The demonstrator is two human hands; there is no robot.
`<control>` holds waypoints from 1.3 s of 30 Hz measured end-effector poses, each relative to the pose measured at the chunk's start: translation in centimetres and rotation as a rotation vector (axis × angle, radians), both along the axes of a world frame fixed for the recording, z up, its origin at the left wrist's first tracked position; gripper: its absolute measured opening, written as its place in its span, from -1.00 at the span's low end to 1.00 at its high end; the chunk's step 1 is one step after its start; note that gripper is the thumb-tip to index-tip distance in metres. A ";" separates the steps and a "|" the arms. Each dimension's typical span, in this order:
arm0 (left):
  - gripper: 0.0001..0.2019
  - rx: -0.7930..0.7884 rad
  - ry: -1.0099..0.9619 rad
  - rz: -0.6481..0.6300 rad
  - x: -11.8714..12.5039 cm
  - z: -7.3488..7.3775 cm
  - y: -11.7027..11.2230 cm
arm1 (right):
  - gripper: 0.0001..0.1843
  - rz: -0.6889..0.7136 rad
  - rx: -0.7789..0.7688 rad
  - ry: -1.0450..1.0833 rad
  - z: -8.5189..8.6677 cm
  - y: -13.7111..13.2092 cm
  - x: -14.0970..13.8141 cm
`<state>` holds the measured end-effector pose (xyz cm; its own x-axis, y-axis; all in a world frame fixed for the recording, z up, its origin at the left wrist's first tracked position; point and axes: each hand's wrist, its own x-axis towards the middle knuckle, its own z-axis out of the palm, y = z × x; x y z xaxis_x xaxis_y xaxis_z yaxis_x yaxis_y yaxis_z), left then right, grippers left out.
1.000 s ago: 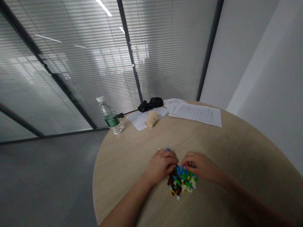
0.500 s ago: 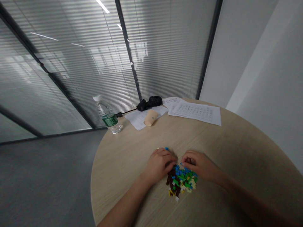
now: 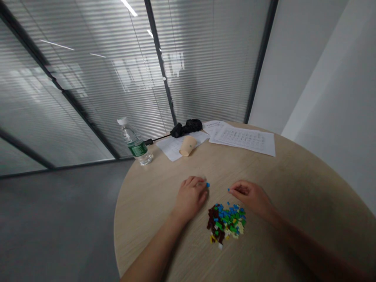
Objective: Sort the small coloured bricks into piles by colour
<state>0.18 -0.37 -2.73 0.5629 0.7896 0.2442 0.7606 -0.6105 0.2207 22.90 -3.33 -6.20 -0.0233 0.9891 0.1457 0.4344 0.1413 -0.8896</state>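
Note:
A loose pile of tiny plastic bricks (image 3: 226,224) in brown, blue, green, yellow and white lies on the round wooden table (image 3: 282,184). My right hand (image 3: 249,197) is above and to the right of the pile, pinching a small blue brick (image 3: 228,190) at its fingertips. My left hand (image 3: 190,196) rests on the table to the left of the pile, fingers curled. Just past those fingertips sits another blue brick (image 3: 208,185). Whether that hand touches it, I cannot tell.
Toward the far edge of the table stand a water bottle (image 3: 135,144) and a paper cup (image 3: 188,145) on a paper sheet (image 3: 172,149). Printed sheets (image 3: 243,139) and a black bundle (image 3: 188,128) with a cable lie beside them. Glass walls with blinds stand behind.
Both hands have drawn back from the pile and are now apart from it. My right hand has lifted a blue brick away from the pile. The pile looks more spread out.

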 end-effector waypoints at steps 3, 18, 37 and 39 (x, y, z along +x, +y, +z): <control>-0.76 -0.015 0.007 -0.031 0.3 -0.1 -0.2 | -0.81 -0.011 -0.003 0.024 -0.3 0.1 0.1; -0.79 -0.006 0.014 0.175 -1.1 -0.5 1.5 | -0.77 0.018 -0.033 0.047 0.4 -0.1 0.0; -0.78 -0.013 -0.108 0.045 -0.6 -0.9 1.4 | -0.77 0.013 0.010 -0.091 -1.4 2.3 -1.0; -0.80 -0.004 -0.122 0.040 -0.6 -1.1 1.5 | -0.79 0.032 0.025 -0.139 -1.3 3.4 -1.5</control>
<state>-0.41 1.08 -3.79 0.4974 0.8118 0.3059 0.7514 -0.5794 0.3158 21.39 0.05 -7.53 -0.0767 0.9835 0.1638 0.5483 0.1789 -0.8169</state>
